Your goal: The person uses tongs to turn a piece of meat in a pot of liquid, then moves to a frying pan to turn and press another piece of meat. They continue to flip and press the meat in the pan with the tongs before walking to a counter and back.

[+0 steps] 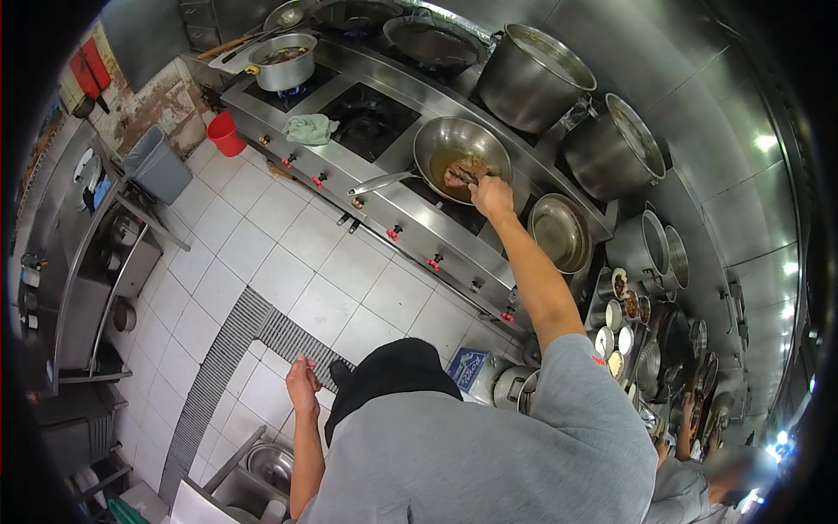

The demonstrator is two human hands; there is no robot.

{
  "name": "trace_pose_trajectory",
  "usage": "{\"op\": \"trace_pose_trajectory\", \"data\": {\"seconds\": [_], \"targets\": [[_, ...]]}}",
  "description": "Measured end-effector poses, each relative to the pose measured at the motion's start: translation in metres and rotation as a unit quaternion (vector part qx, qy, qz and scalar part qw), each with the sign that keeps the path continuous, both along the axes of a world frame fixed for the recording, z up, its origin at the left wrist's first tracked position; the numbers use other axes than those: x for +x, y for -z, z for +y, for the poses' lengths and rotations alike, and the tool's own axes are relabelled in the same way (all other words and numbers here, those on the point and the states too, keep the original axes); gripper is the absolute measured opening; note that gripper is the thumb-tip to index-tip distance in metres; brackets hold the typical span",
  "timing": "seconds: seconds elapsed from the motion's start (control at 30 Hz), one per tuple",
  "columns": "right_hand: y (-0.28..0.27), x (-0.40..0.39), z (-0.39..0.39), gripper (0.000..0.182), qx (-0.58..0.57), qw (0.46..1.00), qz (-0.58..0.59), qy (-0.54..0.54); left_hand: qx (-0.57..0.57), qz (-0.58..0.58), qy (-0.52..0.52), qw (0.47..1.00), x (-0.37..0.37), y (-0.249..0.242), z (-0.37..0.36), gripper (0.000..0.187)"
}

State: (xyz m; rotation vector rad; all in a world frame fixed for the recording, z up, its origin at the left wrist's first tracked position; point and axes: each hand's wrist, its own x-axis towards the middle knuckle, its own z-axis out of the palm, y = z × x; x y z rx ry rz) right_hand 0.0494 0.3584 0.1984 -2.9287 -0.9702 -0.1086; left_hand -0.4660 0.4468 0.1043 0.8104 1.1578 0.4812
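Observation:
My right hand (493, 197) reaches over a steel frying pan (430, 140) on the stove, its fingers closed round a short dark utensil (464, 176) whose exact kind I cannot make out. The utensil's end is at browned and reddish meat (474, 164), which lies in yellowish liquid in the pan. The pan's long handle (381, 182) points left, and neither hand touches it. My left hand (303, 384) hangs low over the tiled floor, away from the stove. Its fingers are loosely curled, and I see nothing in them.
Right of the pan stands a round metal pan (559, 233); behind are large stockpots (534, 79). A green cloth (310, 129) lies left, near a pot (284, 65) over a blue flame. Red knobs (394, 232) line the stove front. Another person (690, 489) is at lower right.

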Motion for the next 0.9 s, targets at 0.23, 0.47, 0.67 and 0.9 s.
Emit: {"op": "trace_pose_trajectory", "data": {"seconds": [0.23, 0.47, 0.67, 0.9], "targets": [[0.017, 0.003, -0.017, 0.035, 0.018, 1.0, -0.005, 0.007, 0.026, 0.009, 0.007, 1.0, 0.017, -0.005, 0.0, 0.036], [-0.001, -0.009, -0.05, 0.036, 0.096, 0.995, -0.017, 0.018, 0.018, 0.006, 0.02, 1.0, 0.033, -0.012, -0.011, 0.034], [0.019, -0.018, -0.097, 0.051, 0.364, 0.907, 0.113, 0.182, 0.034, -0.002, 0.113, 0.993, 0.054, -0.02, -0.02, 0.035], [0.008, -0.142, -0.062, 0.028, 0.657, 0.551, 0.498, 0.131, 0.157, -0.094, 0.3, 0.936, 0.139, -0.086, -0.022, 0.026]]}}
